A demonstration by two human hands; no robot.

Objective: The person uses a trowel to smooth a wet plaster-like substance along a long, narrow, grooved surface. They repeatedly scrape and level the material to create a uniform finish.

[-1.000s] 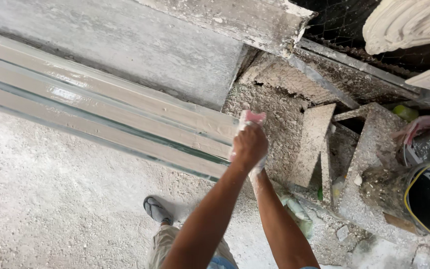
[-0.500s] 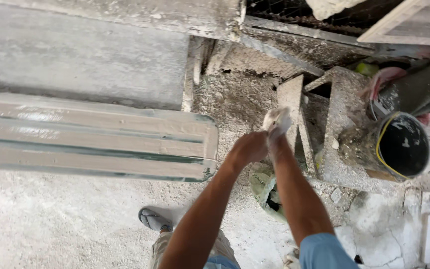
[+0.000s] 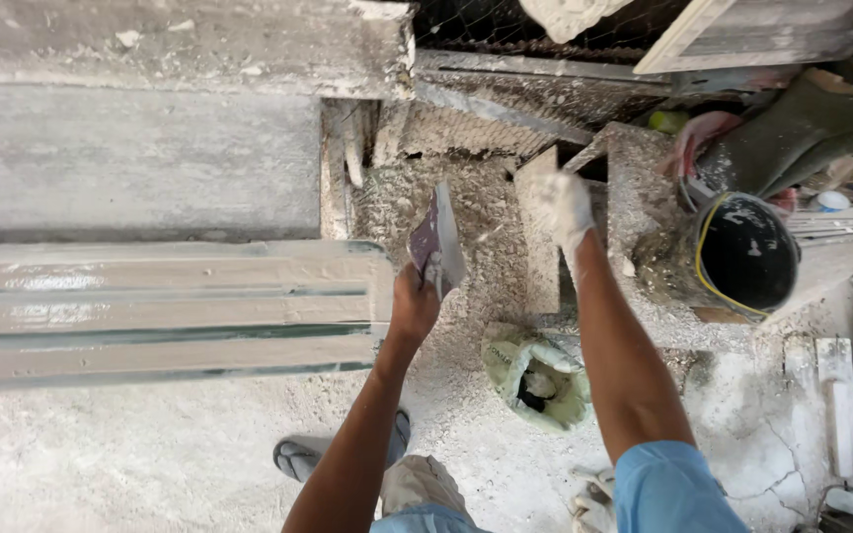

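My left hand (image 3: pixel 414 304) grips the handle of a flat plaster-smeared trowel (image 3: pixel 438 238), blade tilted upward beside the end of a long wet moulded plaster strip (image 3: pixel 165 311). My right hand (image 3: pixel 563 207), coated in white plaster, is stretched out with fingers apart over a plaster-crusted block (image 3: pixel 537 232) and holds nothing. The two hands are apart, about a forearm's width between them.
A black bucket (image 3: pixel 747 253) with a yellow rim stands at the right. A crumpled greenish bag (image 3: pixel 537 375) lies on the dusty floor below my right arm. My sandalled foot (image 3: pixel 300 458) shows near the bottom. A grey concrete slab (image 3: pixel 135 158) spans the upper left; boards lean at top right.
The hands were together a second ago; now they have separated. The left hand holds the trowel by the strip's end, the right has reached out toward the crusted block. The view swung right.
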